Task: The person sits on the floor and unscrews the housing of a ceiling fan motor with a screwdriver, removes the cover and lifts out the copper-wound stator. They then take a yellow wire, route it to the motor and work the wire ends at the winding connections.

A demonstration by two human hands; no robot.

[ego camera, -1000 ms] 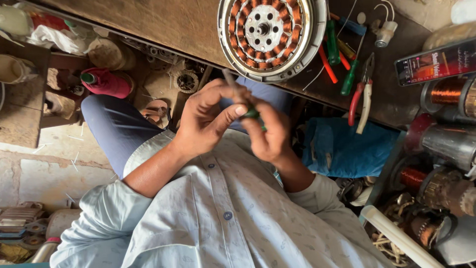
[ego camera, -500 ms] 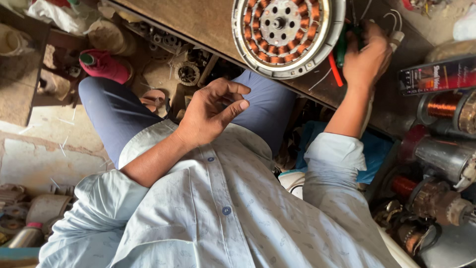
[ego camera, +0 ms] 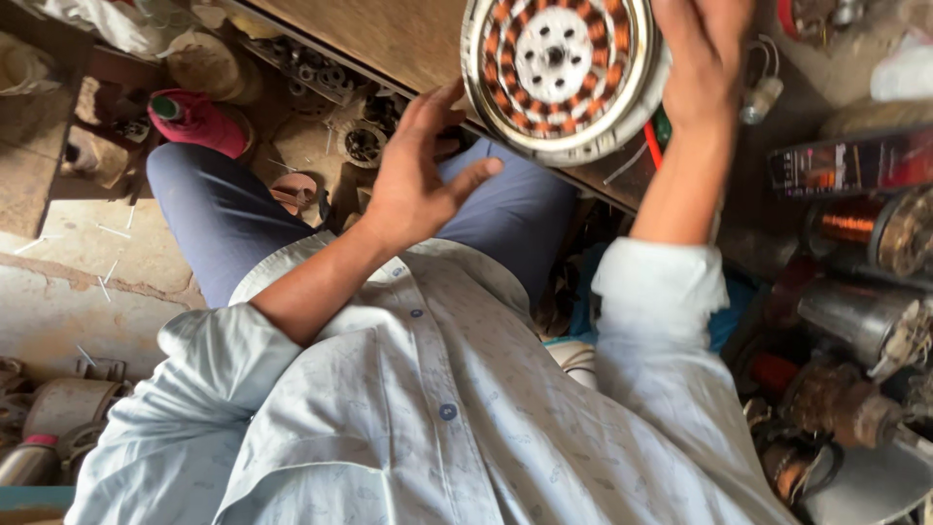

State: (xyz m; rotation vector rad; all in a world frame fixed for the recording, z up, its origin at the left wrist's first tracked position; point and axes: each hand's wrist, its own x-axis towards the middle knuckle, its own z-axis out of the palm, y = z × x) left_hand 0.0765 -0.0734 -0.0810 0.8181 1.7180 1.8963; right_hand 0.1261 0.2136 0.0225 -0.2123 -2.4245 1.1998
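Lying flat on the wooden counter [ego camera: 389, 39], the round motor stator [ego camera: 559, 73] shows its face to the camera: a pale hub with bolt holes in the middle, a ring of copper-wound teeth around it and a bright metal rim outside. Being a disc, it has no long axis to speak of; its flat face points up from the board, and part of its rim overhangs the near edge of the counter toward the person's lap. Both hands lie on the body side of it, one to each flank. The right hand [ego camera: 705, 58] is the nearer: it reaches up past the disc's right rim, over or just beside it, though whether it touches the metal or grips anything cannot be told, since the fingers run out of the top of the view. The left hand [ego camera: 418, 180] hovers released, fingers spread and empty, just below and left of the rim, near it but apart. Green- and red-handled tools [ego camera: 659, 136] peep out under the disc's right edge beside the right wrist. Farther right stand copper wire spools [ego camera: 855, 224] and other motor parts; a red shoe [ego camera: 199, 122] sits on the floor to the left.
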